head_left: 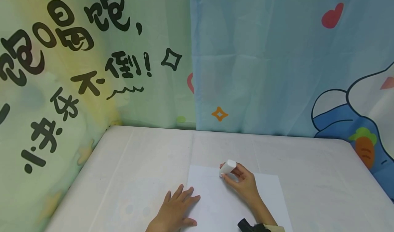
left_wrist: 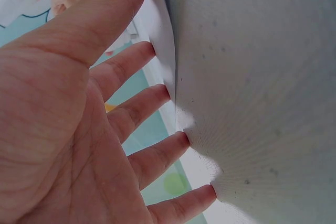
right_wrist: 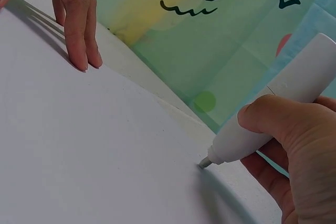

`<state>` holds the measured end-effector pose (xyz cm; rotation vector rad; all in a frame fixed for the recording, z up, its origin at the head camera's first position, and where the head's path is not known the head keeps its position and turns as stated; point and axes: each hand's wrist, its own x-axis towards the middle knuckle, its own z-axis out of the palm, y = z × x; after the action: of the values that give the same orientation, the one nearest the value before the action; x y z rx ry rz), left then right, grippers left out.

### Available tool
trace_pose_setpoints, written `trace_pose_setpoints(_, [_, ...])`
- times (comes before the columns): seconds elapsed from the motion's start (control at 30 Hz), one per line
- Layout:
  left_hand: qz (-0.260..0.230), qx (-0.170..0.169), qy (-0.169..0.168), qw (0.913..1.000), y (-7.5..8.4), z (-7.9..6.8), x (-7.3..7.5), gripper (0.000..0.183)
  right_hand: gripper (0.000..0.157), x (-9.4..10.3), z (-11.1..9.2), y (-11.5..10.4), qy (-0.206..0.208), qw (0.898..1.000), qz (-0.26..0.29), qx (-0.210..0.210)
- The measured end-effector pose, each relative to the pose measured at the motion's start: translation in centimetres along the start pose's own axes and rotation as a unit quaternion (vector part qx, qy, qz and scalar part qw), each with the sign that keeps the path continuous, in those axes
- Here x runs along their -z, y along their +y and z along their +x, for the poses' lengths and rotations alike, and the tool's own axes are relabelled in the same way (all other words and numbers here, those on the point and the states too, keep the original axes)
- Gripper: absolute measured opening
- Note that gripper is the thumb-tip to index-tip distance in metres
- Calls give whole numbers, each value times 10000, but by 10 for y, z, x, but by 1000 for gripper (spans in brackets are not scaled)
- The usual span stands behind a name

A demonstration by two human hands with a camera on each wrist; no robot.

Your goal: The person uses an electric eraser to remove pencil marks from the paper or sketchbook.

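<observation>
A large sheet of white paper (head_left: 212,197) lies on the white-covered table. My right hand (head_left: 244,184) grips a thick white pen-shaped tool (right_wrist: 286,95) between thumb and fingers, tilted. Its narrow grey tip (right_wrist: 205,163) points down at the paper, near one edge; whether it touches cannot be told for certain. At the left edge of the sheet, my left hand (head_left: 175,209) rests with fingers spread and fairly straight, the fingertips pressing on the paper and table cover in the left wrist view. I make out no marks on the sheet.
The white table cover (head_left: 141,156) runs back to hanging printed curtains. One curtain (head_left: 261,64) is blue with a heart and a carrot; the green curtain (head_left: 147,98) at left carries black lettering. A black strap-mounted device (head_left: 250,227) sits at the right wrist.
</observation>
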<state>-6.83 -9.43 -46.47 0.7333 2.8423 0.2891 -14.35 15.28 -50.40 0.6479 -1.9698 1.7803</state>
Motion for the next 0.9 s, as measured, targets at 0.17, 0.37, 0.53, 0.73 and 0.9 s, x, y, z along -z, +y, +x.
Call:
trace_pose_setpoints(0.17, [-10, 7, -10, 10000, 0, 0, 0, 72, 44, -1, 0, -1, 0, 10000, 69, -31])
trace_pose_setpoints(0.37, [-36, -27, 25, 10000, 0, 0, 0, 72, 43, -1, -1, 0, 48, 9999, 60, -150])
trace_pose_setpoints(0.53, [15, -37, 46, 10000, 0, 0, 0, 72, 42, -1, -1, -1, 55, 9997, 69, -219])
trace_pose_setpoints(0.73, [70, -27, 31, 10000, 0, 0, -1, 71, 42, -1, -1, 0, 36, 9998, 56, -206])
trace_pose_setpoints(0.9, [71, -58, 72, 9999, 0, -1, -1, 71, 43, -2, 0, -4, 45, 9997, 30, -225])
